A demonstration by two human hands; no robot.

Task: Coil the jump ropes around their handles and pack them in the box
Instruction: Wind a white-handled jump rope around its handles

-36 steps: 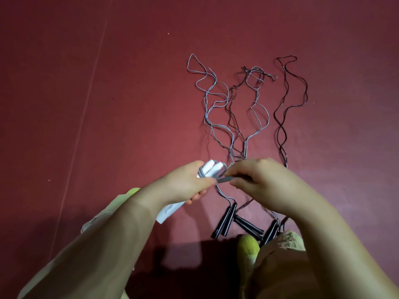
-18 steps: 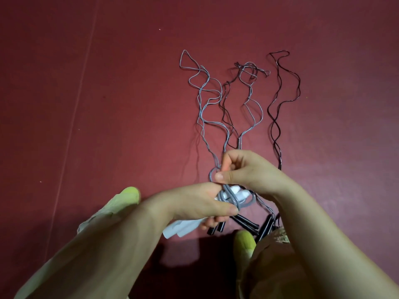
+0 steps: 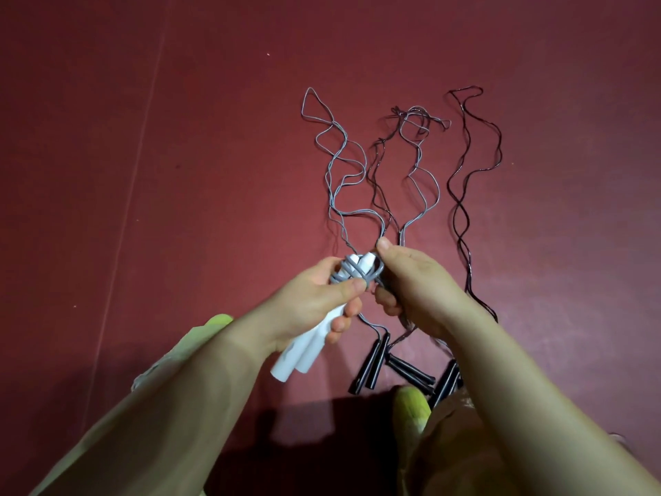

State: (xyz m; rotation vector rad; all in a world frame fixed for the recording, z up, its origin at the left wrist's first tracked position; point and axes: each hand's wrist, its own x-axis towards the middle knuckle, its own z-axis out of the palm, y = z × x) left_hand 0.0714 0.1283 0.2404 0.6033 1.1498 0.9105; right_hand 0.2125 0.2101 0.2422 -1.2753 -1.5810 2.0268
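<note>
Yellow-green toes (image 3: 411,406) of mine show at the bottom of the frame, right of centre, with a second yellow-green tip (image 3: 218,321) just left of my left wrist. Just above the toes, three pairs of black handles (image 3: 370,366) lie on the dark red floor (image 3: 143,173), fanned apart, the rightmost pair partly hidden behind my right forearm.

At mid-frame my left hand (image 3: 311,302) grips the pair of white handles (image 3: 304,352), fingers curled round them, their lower ends sticking out below my palm toward the lower left. Several turns of grey rope (image 3: 352,272) are wound round the upper ends of those handles, beside my thumb. My right hand (image 3: 415,281) sits close against it on the right, thumb and fingers pinching the same grey rope just beside the coil.

Beyond my hands, toward the upper middle of the frame, the loose cords snake away across the floor: the grey rope's free length on the left, another grey cord (image 3: 422,166) and a dark one tangled in the centre, and a dark rope (image 3: 465,195) running alone on the right.
</note>
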